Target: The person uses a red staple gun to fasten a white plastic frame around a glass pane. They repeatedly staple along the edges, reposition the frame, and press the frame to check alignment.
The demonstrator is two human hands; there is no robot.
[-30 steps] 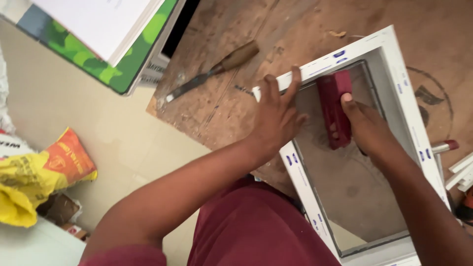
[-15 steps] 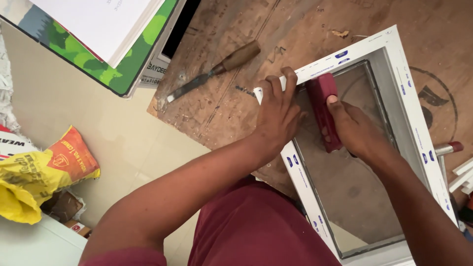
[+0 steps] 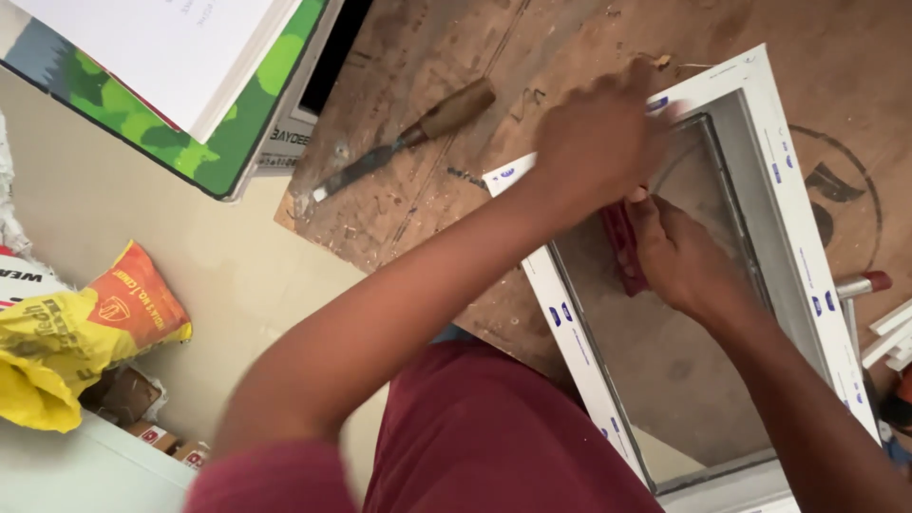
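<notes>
Right hand [image 3: 679, 261] clamped on red block [image 3: 622, 249] inside white window frame [image 3: 560, 318] on table [image 3: 570, 57]. Left hand [image 3: 598, 142], blurred, fingers curled over frame's top corner beside it; grip unclear. Risk: block slipping, fingers pinched against glass.

We see a white plastic window frame [image 3: 788, 218] with small blue marks, a dark red block [image 3: 622, 249], a brown-handled chisel [image 3: 408, 138] on the scuffed brown wooden surface [image 3: 570, 47], and a yellow-and-orange crumpled bag [image 3: 71, 332].
</notes>
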